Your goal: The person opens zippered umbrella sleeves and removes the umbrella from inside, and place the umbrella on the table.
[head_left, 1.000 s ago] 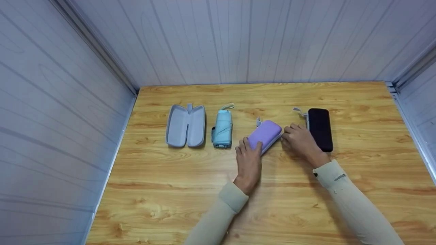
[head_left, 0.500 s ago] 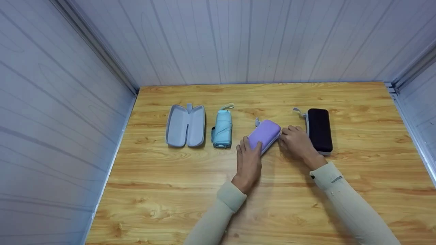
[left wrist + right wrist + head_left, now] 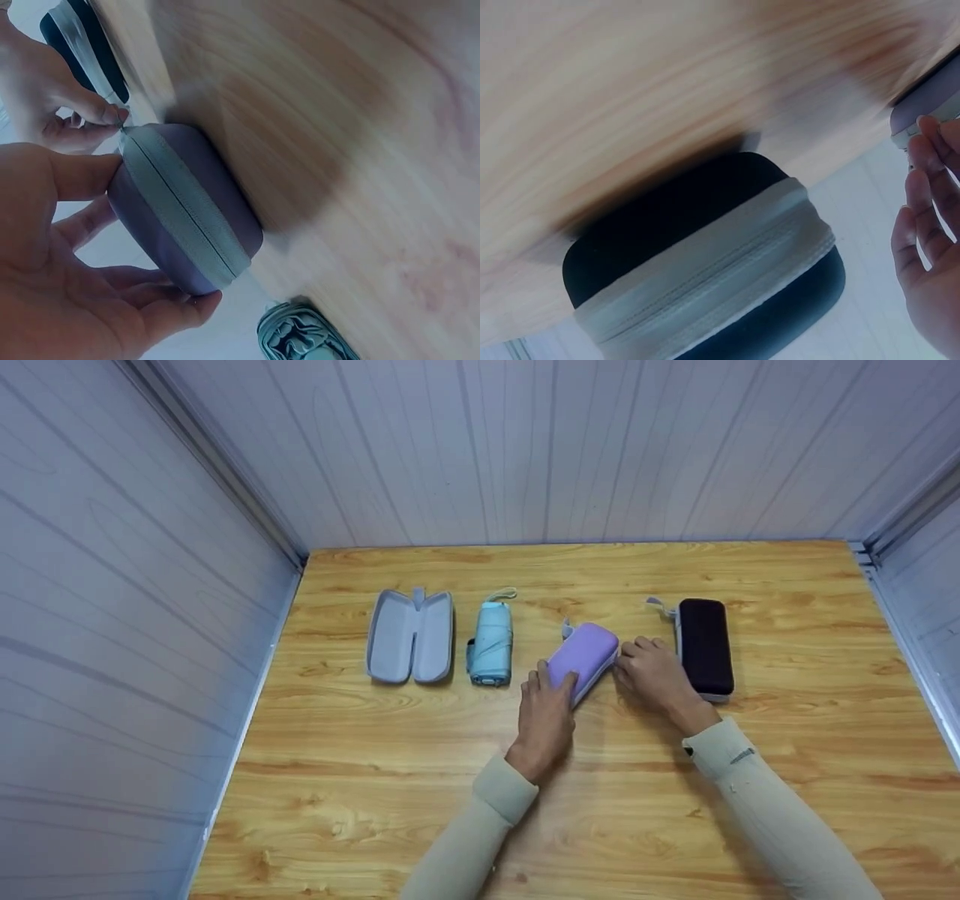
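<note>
A purple zip case (image 3: 585, 652) lies slanted on the table, closed along the grey zip band (image 3: 184, 206) that the left wrist view shows. My left hand (image 3: 546, 720) grips its near end, thumb on one side and fingers on the other. At the far right corner of the case, my right hand (image 3: 656, 679) pinches the small zip pull (image 3: 121, 126) between thumb and finger. The remaining fingers of that hand are bent, as the right wrist view (image 3: 934, 225) has them. A fabric loop (image 3: 568, 628) sticks out from the case's far left side.
Right of my right hand lies a black zip case (image 3: 705, 649) with a grey band and loop. To the left are a folded light-blue umbrella (image 3: 491, 645) and an opened grey case (image 3: 391, 637). Pale panels (image 3: 510, 450) wall the wooden table (image 3: 360, 787) at back and sides.
My right hand has shifted slightly left, up to the purple case's corner, baring the near end of the black case. The left hand keeps its grip on the purple case.
</note>
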The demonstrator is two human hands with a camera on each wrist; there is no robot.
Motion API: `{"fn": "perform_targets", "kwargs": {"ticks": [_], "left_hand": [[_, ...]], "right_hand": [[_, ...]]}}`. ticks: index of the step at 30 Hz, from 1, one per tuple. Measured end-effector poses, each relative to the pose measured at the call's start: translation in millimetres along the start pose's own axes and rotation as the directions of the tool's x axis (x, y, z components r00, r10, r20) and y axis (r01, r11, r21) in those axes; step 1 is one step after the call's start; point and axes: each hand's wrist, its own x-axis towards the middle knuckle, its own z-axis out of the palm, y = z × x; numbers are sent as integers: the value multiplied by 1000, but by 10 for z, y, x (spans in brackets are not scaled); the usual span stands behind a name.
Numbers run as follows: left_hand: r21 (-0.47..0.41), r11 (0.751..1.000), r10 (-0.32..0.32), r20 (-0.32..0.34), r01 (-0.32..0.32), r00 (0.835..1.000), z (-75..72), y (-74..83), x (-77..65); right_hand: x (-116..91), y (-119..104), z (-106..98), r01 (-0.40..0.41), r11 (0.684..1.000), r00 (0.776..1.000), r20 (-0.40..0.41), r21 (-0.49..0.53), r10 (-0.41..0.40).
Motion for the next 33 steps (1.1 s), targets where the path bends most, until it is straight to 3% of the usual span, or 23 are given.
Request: {"fn": "perform_targets", "kwargs": {"ticks": [6, 13, 18, 22, 26, 33], "left_hand": [[5, 999, -32, -18, 32, 999, 22, 56, -11], [12, 998, -56, -116, 58, 992, 59, 102, -23], [20, 996, -79, -108, 82, 991, 72, 130, -17], [34, 998, -56, -57, 58, 997, 61, 114, -8], [75, 997, 24, 32, -26, 999, -4, 65, 1], [88, 987, 118, 173, -135, 978, -155, -20, 24]], "right_hand": [[18, -48, -7, -19, 999, 1000, 23, 38, 18], [21, -109, -30, -28, 998, 998, 63, 52, 25], [26, -132, -3, -16, 999, 998, 57, 45, 13], [28, -144, 12, 4, 999, 999, 40, 47, -6], [28, -145, 7, -6, 997, 999, 43, 73, 3], [31, -138, -16, -33, 995, 997, 79, 90, 26]]}}
